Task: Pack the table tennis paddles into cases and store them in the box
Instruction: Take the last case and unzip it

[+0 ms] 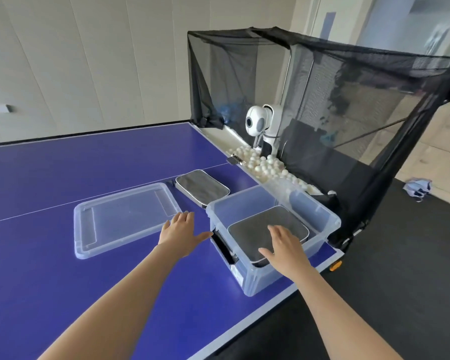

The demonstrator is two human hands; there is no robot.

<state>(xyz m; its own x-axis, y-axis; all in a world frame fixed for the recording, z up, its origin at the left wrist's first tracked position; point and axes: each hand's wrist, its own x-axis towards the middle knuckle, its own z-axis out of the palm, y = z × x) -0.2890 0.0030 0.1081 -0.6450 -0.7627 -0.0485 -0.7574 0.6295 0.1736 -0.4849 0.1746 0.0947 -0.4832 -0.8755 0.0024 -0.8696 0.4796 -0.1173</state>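
Observation:
A clear plastic box (320, 216) stands near the right edge of the blue table. Inside it lies a grey paddle case (276, 224), slightly tilted. My right hand (286, 246) is spread flat over the near part of that case, fingers straight. My left hand (182, 233) hovers with open fingers just left of the box, its thumb close to the box's left wall. A second grey paddle case (202, 187) lies flat on the table behind the box. No bare paddle is visible.
The box's clear lid (125, 216) lies on the blue table (89, 268) to the left. A white ball-serving machine (263, 126) with several white balls (260, 165) sits in a black catch net (348, 100) at the table's end. Dark floor lies on the right.

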